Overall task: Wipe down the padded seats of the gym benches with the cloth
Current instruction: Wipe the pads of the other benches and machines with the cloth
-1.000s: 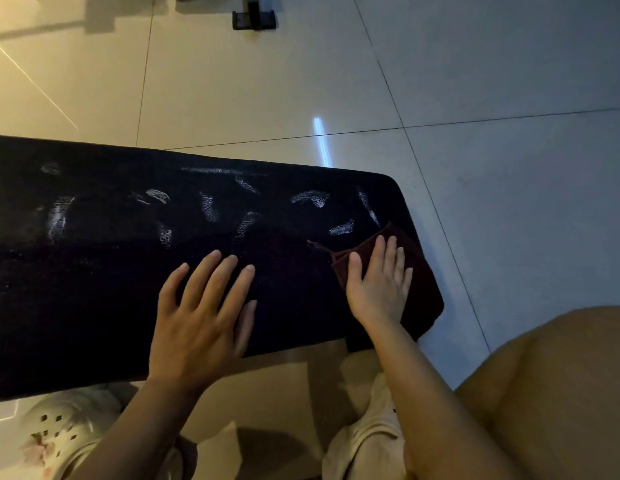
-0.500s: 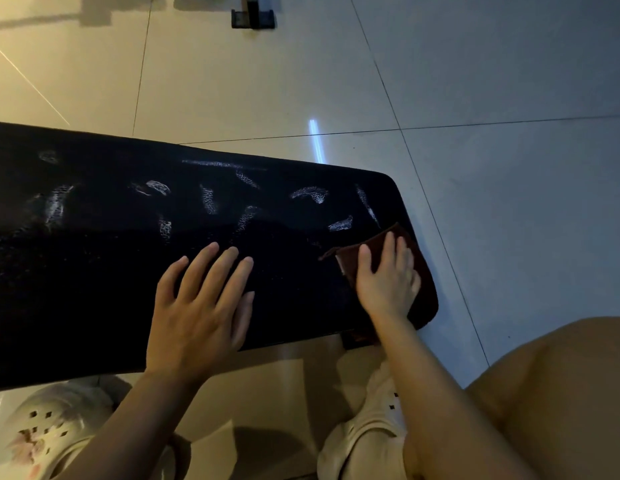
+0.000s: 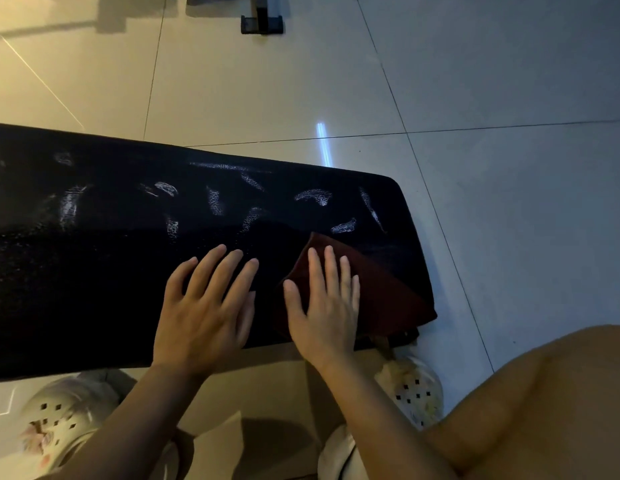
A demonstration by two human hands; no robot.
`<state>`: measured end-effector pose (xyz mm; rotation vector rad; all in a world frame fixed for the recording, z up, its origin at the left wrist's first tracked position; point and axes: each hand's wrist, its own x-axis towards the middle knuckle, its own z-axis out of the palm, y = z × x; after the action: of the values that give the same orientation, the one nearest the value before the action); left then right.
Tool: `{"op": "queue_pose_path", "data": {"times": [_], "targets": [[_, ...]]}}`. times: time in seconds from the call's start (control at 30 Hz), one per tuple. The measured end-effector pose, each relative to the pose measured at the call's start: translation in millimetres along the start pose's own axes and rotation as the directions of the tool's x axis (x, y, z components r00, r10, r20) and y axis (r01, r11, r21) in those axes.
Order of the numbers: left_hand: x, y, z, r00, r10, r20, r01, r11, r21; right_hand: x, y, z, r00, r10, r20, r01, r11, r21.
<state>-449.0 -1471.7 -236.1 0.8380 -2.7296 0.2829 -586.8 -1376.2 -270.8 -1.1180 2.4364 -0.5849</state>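
Your right hand [image 3: 324, 306] presses the maroon cloth [image 3: 381, 292] flat, fingers straight, at center frame; your left hand [image 3: 206, 306] rests released on the black padded seat [image 3: 76, 271] beside it.

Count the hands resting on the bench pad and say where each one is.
2. The left hand lies flat on the bare bench pad near its front edge. The right hand lies flat on the dark red cloth toward the pad's right end.
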Motion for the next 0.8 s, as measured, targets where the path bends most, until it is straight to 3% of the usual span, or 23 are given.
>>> {"op": "queue_pose_path", "data": {"times": [0.1, 0.27, 0.47, 0.57, 0.67, 0.8], "targets": [[0, 1, -1, 1.0, -0.02, -0.003, 0.02, 1.0, -0.005, 14, 9, -6, 0.994, 0.104, -0.033, -0.1, 0.989, 0.109], [-1, 0, -1, 0.999, -0.03, -0.023, 0.03, 0.999, -0.015, 55, 65, -22, 0.928, 0.365, -0.067, -0.367, 0.93, -0.019], [-2, 0, 4, 0.999, 0.03, -0.036, -0.03, 1.0, -0.002, 62, 85, -30, 0.904, 0.42, -0.082, -0.424, 0.905, -0.031], [-2, 0, 4, 1.0, 0.013, -0.024, -0.014, 1.0, -0.023, 36, 49, -18, 0.944, 0.325, -0.058, -0.329, 0.941, -0.083], [-1, 0, 2, 1.0, 0.005, -0.013, -0.006, 1.0, -0.031, 12, -8, 0, 0.997, 0.072, -0.018, -0.074, 0.993, -0.091], [0, -3, -10, 0.996, -0.07, -0.051, 0.066, 0.994, -0.081, 5, -33, -1, 0.988, -0.147, 0.057, 0.152, 0.984, -0.094]]}}
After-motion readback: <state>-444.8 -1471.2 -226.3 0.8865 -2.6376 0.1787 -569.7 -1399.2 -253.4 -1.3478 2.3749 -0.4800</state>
